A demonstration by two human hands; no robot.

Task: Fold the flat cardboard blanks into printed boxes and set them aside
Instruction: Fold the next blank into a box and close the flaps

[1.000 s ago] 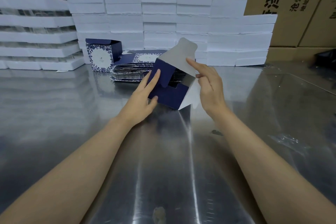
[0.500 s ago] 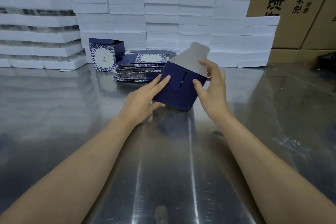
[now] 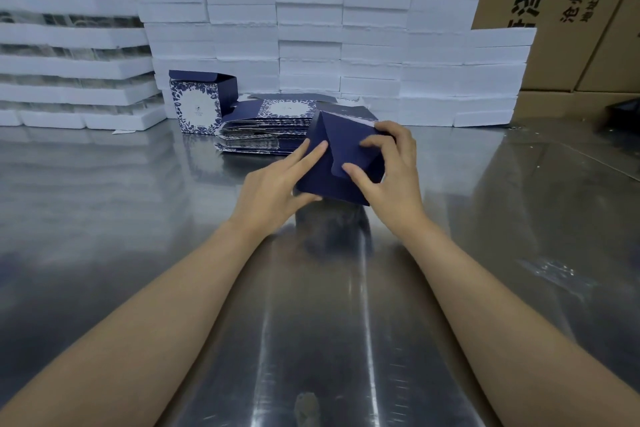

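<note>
From the head camera, both hands work on one navy box (image 3: 341,163), held tilted just above the shiny metal table (image 3: 138,218) so that its plain bottom faces the person — probably because the closing flaps are easier to press in that way. The left hand (image 3: 273,191) braces the box from the left: its fingers (image 3: 311,151) lie nearly straight along the side panel while the thumb hooks under the lower edge, a steadying hold rather than a tight grasp. The right hand (image 3: 394,170) curls around the right corner; its thumb and forefinger press on the rounded flap (image 3: 349,156), which lies almost flush with the bottom. My judgement is that this is the tuck that locks the base, and the brace on the left gives the push something to work against.

Just behind the held box lies the stack of flat blanks (image 3: 270,128), printed with a blue leaf pattern, close enough to reach for the next one. Beside it on the left stands a finished box (image 3: 199,102), upright with its lid flap open — the set-aside spot, it seems. A wall of white foam trays (image 3: 311,28) and brown cartons (image 3: 571,10) closes the back of the table. Nothing lies between the hands and the finished box, so the way there looks free.
</note>
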